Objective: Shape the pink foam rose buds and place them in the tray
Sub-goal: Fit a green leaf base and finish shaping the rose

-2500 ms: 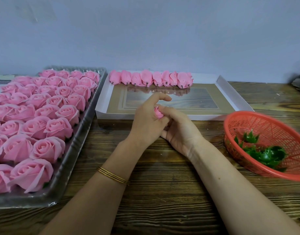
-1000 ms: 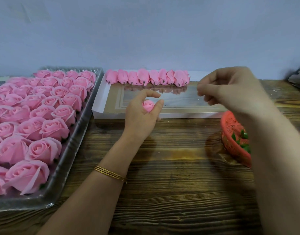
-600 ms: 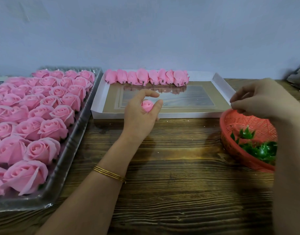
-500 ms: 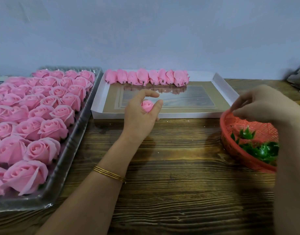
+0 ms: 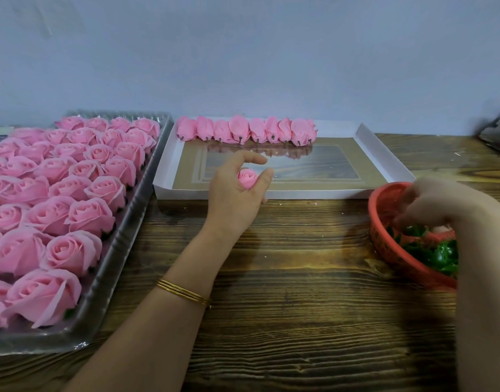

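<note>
My left hand (image 5: 234, 193) holds a small pink foam rose bud (image 5: 246, 178) between curled fingers and thumb, over the near edge of the white box tray (image 5: 384, 159). A row of several shaped pink buds (image 5: 246, 131) lies along that tray's far side. My right hand (image 5: 441, 207) is blurred and reaches down into the red basket (image 5: 390, 250), fingertips among the green leaf pieces (image 5: 438, 253). Whether those fingers grip anything is hidden.
A clear plastic tray (image 5: 124, 250) at the left is packed with several full pink roses (image 5: 70, 216). The wooden table (image 5: 285, 292) spreads in front. A grey wall stands behind. Some papers (image 5: 497, 134) lie at the far right edge.
My right hand left the bud, swung right and dropped into the red basket. My left hand stayed in place holding the bud.
</note>
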A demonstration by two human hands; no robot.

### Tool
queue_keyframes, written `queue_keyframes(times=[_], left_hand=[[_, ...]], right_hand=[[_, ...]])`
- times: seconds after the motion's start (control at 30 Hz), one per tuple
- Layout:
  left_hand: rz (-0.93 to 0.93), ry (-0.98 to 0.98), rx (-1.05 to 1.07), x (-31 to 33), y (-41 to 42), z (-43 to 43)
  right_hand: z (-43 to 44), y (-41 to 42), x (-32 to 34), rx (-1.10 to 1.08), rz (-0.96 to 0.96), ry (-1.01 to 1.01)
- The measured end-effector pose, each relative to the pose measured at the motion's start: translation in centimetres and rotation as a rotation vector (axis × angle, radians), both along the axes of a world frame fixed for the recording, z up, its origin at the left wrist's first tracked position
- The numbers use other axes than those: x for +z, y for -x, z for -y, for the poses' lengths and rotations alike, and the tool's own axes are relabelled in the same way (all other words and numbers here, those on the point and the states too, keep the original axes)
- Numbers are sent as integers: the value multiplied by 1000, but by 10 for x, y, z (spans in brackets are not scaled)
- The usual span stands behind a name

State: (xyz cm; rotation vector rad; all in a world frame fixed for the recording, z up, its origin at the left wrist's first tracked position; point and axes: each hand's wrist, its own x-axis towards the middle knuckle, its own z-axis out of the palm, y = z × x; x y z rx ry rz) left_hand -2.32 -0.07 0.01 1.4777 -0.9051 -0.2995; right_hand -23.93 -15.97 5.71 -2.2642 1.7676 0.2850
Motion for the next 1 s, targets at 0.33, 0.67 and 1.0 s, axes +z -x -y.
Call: queue_keyframes(times=[0.33, 0.67, 1.0], left_hand=[[0, -14, -10, 0, -1, -1], [4, -19, -20, 0, -1, -1], [4, -23, -20, 0, -2, -2]], right_hand=[[6, -2, -8, -34, -16, -76], [2, -3, -3, -29, 19, -58], [-4, -3, 5, -47, 208, -40]])
